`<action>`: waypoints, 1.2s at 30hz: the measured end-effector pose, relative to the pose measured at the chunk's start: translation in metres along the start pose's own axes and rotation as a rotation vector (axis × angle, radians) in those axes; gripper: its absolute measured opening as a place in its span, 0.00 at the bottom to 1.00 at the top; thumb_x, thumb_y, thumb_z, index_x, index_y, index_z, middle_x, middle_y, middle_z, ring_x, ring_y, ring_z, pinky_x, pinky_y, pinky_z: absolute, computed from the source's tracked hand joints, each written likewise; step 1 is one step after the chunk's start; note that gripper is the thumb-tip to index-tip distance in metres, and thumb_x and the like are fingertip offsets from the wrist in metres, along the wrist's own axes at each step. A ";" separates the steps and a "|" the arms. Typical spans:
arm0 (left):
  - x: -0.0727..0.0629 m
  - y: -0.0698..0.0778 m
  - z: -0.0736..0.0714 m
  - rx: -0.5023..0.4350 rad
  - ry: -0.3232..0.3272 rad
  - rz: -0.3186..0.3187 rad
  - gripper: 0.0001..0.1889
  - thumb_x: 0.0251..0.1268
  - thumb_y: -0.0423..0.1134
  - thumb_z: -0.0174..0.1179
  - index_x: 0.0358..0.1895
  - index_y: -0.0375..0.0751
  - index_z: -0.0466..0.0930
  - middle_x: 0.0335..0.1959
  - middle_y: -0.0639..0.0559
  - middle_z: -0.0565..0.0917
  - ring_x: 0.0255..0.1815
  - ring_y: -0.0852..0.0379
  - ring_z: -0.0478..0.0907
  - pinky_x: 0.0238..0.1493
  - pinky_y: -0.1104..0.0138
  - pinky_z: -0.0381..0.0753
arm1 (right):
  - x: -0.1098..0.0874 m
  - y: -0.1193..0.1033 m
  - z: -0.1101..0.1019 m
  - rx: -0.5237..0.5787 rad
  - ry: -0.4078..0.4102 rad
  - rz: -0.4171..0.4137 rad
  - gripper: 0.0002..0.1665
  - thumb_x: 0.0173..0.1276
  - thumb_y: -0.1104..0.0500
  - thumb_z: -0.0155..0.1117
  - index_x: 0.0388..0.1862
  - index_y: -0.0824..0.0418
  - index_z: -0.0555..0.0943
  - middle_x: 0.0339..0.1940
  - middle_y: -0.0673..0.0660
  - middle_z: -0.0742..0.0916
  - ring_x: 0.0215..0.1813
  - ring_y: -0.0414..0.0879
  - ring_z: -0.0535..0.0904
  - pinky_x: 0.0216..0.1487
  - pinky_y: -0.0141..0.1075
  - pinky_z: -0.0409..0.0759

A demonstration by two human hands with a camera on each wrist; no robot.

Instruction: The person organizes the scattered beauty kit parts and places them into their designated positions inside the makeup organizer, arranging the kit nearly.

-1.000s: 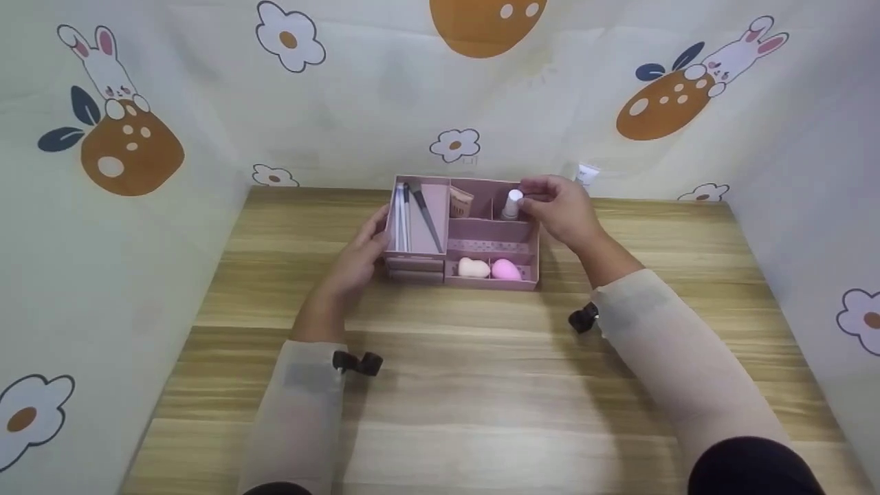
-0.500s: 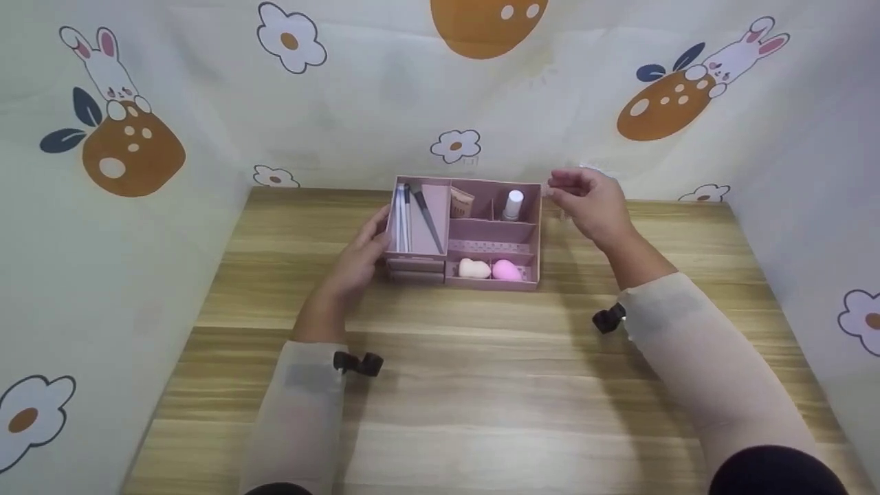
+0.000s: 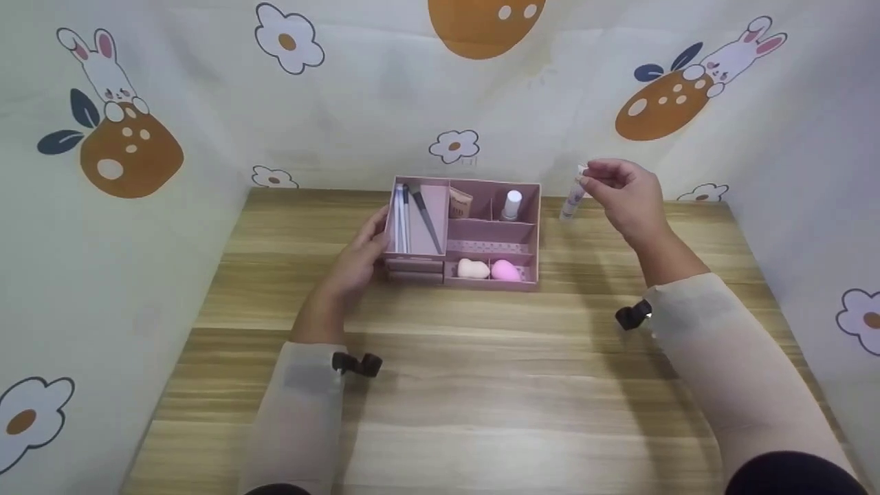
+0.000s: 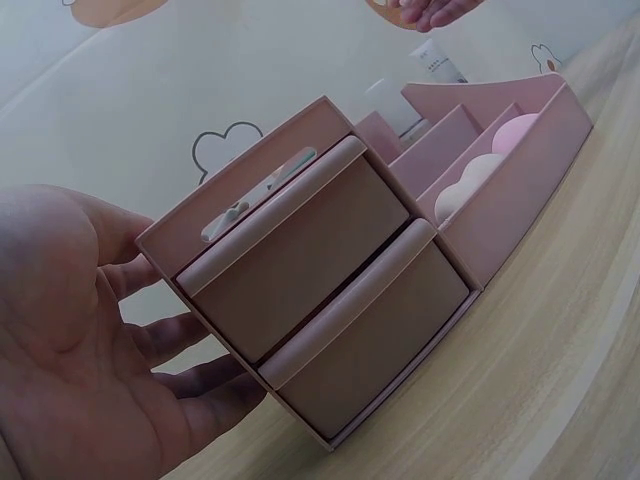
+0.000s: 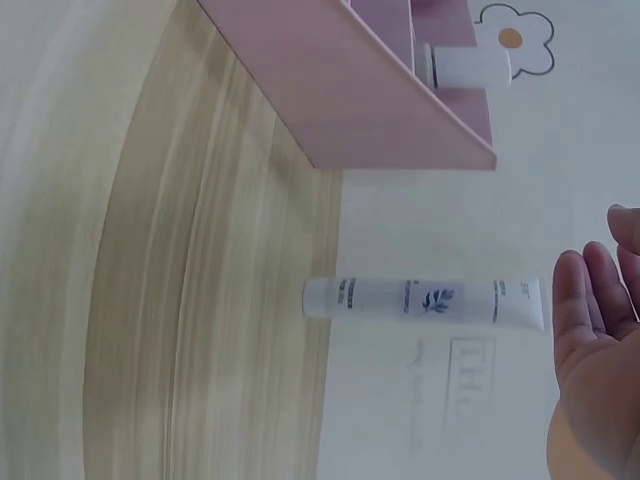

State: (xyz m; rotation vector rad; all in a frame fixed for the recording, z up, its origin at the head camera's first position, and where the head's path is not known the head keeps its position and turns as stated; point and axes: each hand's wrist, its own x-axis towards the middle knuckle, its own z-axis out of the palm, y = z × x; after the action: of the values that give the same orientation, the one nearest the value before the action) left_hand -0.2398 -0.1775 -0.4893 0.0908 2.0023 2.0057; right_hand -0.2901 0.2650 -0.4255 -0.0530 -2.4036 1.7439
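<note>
A pink organizer (image 3: 492, 285) with two drawers (image 4: 300, 250) stands at the back of the table. My left hand (image 3: 357, 261) rests its fingers against the organizer's left side, as the left wrist view also shows. To the organizer's right, a slim white cosmetic tube (image 5: 420, 302) stands upright on its cap. My right hand (image 3: 629, 199) is at the top end of that tube, its fingers (image 5: 575, 300) just beyond the crimped edge and apart from it. A white-capped bottle (image 3: 512, 205) stands in the back right compartment.
Inside the organizer are a beige tube (image 3: 460, 203), a cream sponge (image 3: 473, 269), a pink sponge (image 3: 506, 270) and several slim sticks, one a dark pencil (image 3: 427, 221). A patterned cloth wall (image 3: 371, 103) rises right behind the table (image 3: 454, 385).
My right hand has moved right, from the bottle in the organizer to the top of the white tube. The bottle now stands free of the fingers. My left hand stays put.
</note>
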 end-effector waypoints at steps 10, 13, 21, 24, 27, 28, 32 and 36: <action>0.000 -0.002 -0.002 0.004 -0.001 -0.013 0.29 0.88 0.48 0.44 0.86 0.69 0.55 0.91 0.54 0.50 0.90 0.51 0.48 0.90 0.53 0.51 | 0.017 0.010 -0.011 0.142 0.078 0.055 0.18 0.70 0.59 0.78 0.55 0.64 0.86 0.40 0.46 0.91 0.44 0.41 0.87 0.48 0.24 0.87; 0.001 -0.002 -0.002 0.018 0.000 -0.021 0.29 0.88 0.49 0.44 0.85 0.71 0.55 0.91 0.54 0.49 0.91 0.51 0.45 0.91 0.52 0.48 | 0.020 0.012 -0.014 0.118 0.091 0.069 0.20 0.70 0.58 0.77 0.57 0.64 0.85 0.40 0.46 0.90 0.44 0.42 0.87 0.47 0.24 0.87; 0.002 -0.001 -0.003 0.079 0.011 0.007 0.29 0.88 0.48 0.45 0.86 0.69 0.56 0.91 0.53 0.49 0.92 0.52 0.42 0.92 0.52 0.40 | 0.028 0.020 -0.021 0.131 0.120 0.090 0.20 0.71 0.60 0.75 0.59 0.65 0.85 0.39 0.46 0.88 0.43 0.39 0.85 0.44 0.24 0.87; 0.002 -0.001 -0.003 0.080 0.012 0.000 0.29 0.88 0.49 0.44 0.86 0.69 0.56 0.91 0.54 0.48 0.92 0.53 0.41 0.92 0.53 0.40 | 0.030 0.023 -0.020 0.097 0.090 0.113 0.24 0.72 0.57 0.75 0.62 0.65 0.84 0.42 0.45 0.87 0.46 0.39 0.84 0.45 0.24 0.86; 0.001 -0.001 -0.003 0.083 0.014 -0.009 0.29 0.88 0.50 0.44 0.86 0.70 0.55 0.92 0.54 0.48 0.92 0.52 0.40 0.92 0.53 0.39 | 0.030 0.027 -0.019 0.077 0.058 0.139 0.29 0.71 0.54 0.77 0.66 0.66 0.82 0.45 0.45 0.88 0.49 0.39 0.83 0.47 0.24 0.86; 0.001 -0.001 -0.003 0.085 0.016 -0.014 0.29 0.88 0.50 0.44 0.86 0.71 0.55 0.92 0.54 0.48 0.92 0.52 0.40 0.92 0.53 0.39 | 0.030 0.029 -0.018 0.076 0.047 0.145 0.31 0.71 0.53 0.77 0.67 0.66 0.81 0.46 0.45 0.88 0.50 0.39 0.82 0.48 0.24 0.86; 0.000 0.000 -0.003 0.090 0.017 -0.015 0.29 0.88 0.49 0.44 0.86 0.71 0.55 0.92 0.53 0.48 0.92 0.50 0.41 0.92 0.52 0.40 | 0.030 0.032 -0.013 0.064 0.028 0.159 0.31 0.72 0.51 0.76 0.68 0.64 0.81 0.48 0.46 0.87 0.53 0.40 0.82 0.50 0.24 0.86; -0.001 -0.001 -0.003 0.086 0.019 -0.026 0.29 0.88 0.50 0.44 0.85 0.75 0.55 0.92 0.54 0.47 0.92 0.50 0.40 0.92 0.50 0.39 | 0.031 0.035 -0.008 0.062 0.018 0.169 0.28 0.73 0.52 0.74 0.67 0.62 0.82 0.50 0.47 0.86 0.54 0.41 0.82 0.53 0.26 0.86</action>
State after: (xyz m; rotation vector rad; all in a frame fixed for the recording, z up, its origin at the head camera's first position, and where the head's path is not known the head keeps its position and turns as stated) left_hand -0.2399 -0.1808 -0.4905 0.0643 2.0909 1.9112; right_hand -0.3214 0.2881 -0.4528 -0.2695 -2.3924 1.8790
